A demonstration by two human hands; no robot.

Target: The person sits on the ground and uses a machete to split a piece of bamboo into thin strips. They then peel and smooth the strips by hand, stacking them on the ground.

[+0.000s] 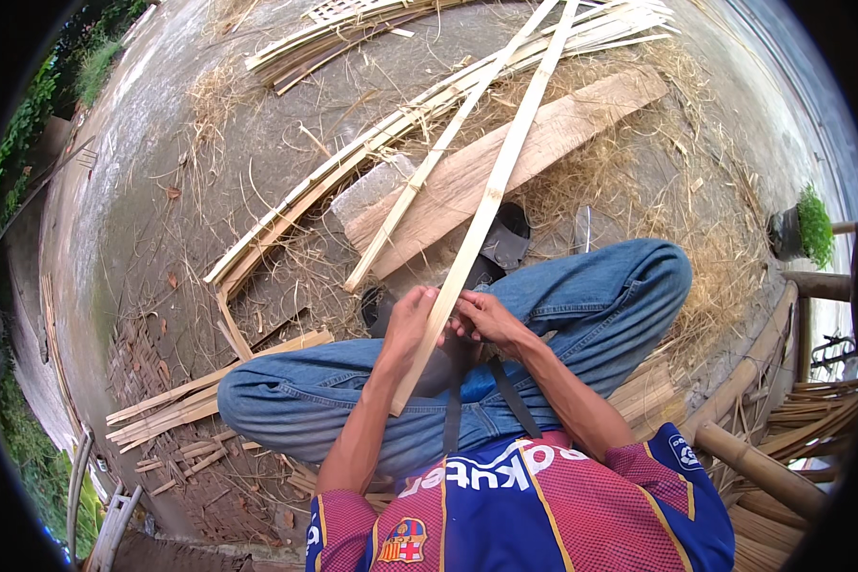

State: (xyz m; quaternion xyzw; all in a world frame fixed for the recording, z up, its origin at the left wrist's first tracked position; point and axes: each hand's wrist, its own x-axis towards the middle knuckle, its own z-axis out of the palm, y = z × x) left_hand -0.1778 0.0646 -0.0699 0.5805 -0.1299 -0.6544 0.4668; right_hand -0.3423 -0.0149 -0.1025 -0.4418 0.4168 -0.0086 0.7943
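A long pale bamboo strip (495, 186) slants from the far edge down across my lap. My left hand (411, 322) is closed on its left edge near the lower end. At the strip's right edge, my right hand (486, 317) is closed with fingers curled; what lies in them is hidden. A second bamboo strip (402, 202) rests over a wide wooden board (562, 143), left of the held strip. The board's near left end lies by a grey block (372, 186). Below my hands, the space between my jeans-clad legs is dark and hard to make out.
A bundle of bamboo strips (338, 162) curves beyond my left knee, with another bundle (324, 52) farther off. Dry shavings (601, 176) litter the ground. Dark footwear (507, 238) shows past my hands. A potted plant (812, 227) and bamboo poles (758, 467) stand at right.
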